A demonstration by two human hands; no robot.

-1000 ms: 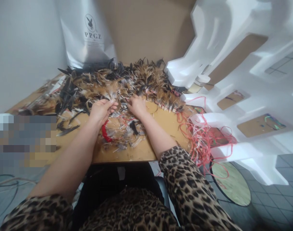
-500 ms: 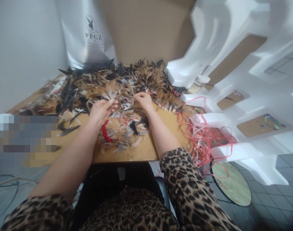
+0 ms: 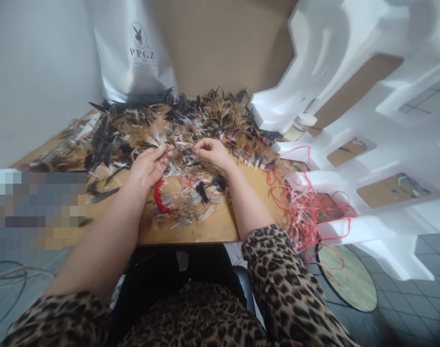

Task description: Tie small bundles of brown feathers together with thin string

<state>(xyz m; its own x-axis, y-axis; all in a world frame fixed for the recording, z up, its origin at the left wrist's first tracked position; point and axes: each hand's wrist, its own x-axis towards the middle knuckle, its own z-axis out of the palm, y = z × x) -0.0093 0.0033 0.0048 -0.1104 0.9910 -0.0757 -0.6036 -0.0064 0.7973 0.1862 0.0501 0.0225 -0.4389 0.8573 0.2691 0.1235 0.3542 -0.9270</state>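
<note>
My left hand [image 3: 152, 165] is closed in a pinch on a small bunch of brown feathers [image 3: 158, 131]; their pale, fluffy ends meet at its thumb and fingertips. Close by on the right, my right hand [image 3: 213, 153] has thumb and forefinger pressed together at something thin and small that I cannot make out. Both hands hover over a wide heap of brown and black feathers [image 3: 223, 113]. Below them, a red band [image 3: 160, 196] lies on the wooden table [image 3: 191, 234] among loose feather scraps [image 3: 186, 205].
Tangled red and white strings [image 3: 306, 217] hang at the table's right edge, beside large white foam pieces [image 3: 379, 154]. A white-lidded jar [image 3: 301, 124] stands at the back right. A silver bag [image 3: 133, 72] is behind the heap. A round stool seat [image 3: 348, 277] is at lower right.
My right hand has moved left, nearer to my left hand. The left hand has shifted slightly left, its feather bunch still in the pinch.
</note>
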